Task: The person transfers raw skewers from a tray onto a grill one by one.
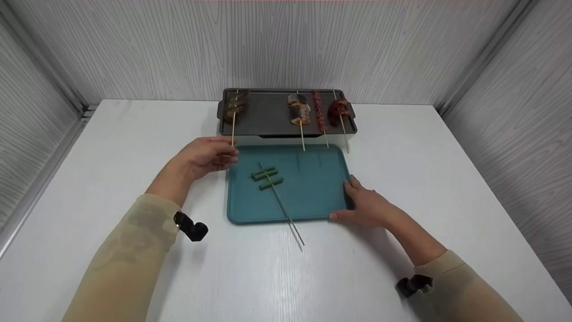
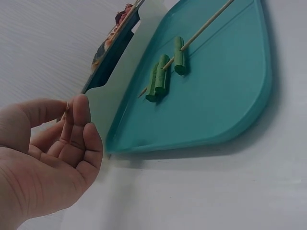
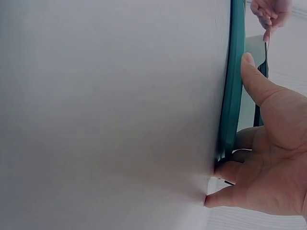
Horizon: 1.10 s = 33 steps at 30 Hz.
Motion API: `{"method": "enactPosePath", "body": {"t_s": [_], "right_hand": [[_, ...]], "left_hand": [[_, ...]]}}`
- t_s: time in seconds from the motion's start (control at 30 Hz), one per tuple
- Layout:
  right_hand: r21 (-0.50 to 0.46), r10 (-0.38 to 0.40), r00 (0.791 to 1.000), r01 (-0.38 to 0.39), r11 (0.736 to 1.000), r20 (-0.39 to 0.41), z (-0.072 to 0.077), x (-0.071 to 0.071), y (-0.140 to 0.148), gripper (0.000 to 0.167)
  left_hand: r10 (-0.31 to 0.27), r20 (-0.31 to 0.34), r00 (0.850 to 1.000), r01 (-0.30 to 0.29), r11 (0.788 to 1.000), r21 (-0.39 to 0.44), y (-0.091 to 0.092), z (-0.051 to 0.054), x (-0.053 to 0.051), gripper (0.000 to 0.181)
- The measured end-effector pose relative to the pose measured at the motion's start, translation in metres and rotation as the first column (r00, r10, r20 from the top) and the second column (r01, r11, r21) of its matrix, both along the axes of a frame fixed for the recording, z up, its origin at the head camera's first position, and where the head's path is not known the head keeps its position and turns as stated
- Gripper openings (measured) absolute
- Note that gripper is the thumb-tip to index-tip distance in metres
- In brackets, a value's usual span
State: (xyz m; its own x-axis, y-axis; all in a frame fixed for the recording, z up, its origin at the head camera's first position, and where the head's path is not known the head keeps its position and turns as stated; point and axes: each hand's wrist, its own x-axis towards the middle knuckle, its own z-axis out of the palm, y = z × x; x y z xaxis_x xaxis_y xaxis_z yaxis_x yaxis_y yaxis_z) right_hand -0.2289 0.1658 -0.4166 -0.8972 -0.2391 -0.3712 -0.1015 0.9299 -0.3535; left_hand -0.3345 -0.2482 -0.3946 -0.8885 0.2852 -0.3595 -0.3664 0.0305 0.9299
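My left hand (image 1: 208,154) pinches the bare stick end of a skewer with dark brown, glossy pieces (image 1: 235,107), which lie at the left end of the black grill plate (image 1: 268,114). In the left wrist view that pinch shows between thumb and fingertips. My right hand (image 1: 368,205) holds the near right corner of a teal tray (image 1: 308,192), thumb at the front rim and fingers along the right side. On the tray lies a skewer of green bean-like pieces (image 1: 270,178), its stick sticking out over the front rim.
Toward the grill's right side lie a fish-like skewer (image 1: 298,109), a thin red skewer (image 1: 318,112) and a dark red skewer (image 1: 338,111), their sticks overhanging the front. A white table (image 1: 277,277) carries everything, with pale wood-grain walls (image 1: 268,49) behind and at both sides.
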Motion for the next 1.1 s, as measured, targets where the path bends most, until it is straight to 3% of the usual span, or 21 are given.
{"method": "enactPosePath", "body": {"t_s": [0.2, 0.4, 0.67, 1.1], "right_hand": [[0.000, -0.004, 1.000, 0.004, 1.000, 0.006, 0.000, 0.000, 0.000, 0.116], [-0.006, -0.002, 1.000, 0.002, 1.000, 0.007, 0.000, 0.000, 0.001, 0.117], [0.000, 0.000, 1.000, 0.000, 1.000, 0.001, 0.001, 0.000, 0.000, 0.116], [-0.003, -0.012, 1.000, 0.012, 1.000, 0.004, 0.003, 0.000, -0.002, 0.117]], "left_hand": [[-0.006, 0.033, 0.999, 0.006, 1.000, -0.007, -0.010, -0.006, 0.008, 0.052], [-0.029, 0.031, 0.999, 0.030, 0.999, -0.027, -0.022, -0.009, 0.022, 0.053], [-0.013, 0.016, 1.000, 0.012, 1.000, 0.023, -0.022, -0.005, 0.055, 0.054], [-0.080, 0.059, 0.995, 0.073, 0.991, 0.111, 0.009, -0.011, 0.111, 0.056]]}}
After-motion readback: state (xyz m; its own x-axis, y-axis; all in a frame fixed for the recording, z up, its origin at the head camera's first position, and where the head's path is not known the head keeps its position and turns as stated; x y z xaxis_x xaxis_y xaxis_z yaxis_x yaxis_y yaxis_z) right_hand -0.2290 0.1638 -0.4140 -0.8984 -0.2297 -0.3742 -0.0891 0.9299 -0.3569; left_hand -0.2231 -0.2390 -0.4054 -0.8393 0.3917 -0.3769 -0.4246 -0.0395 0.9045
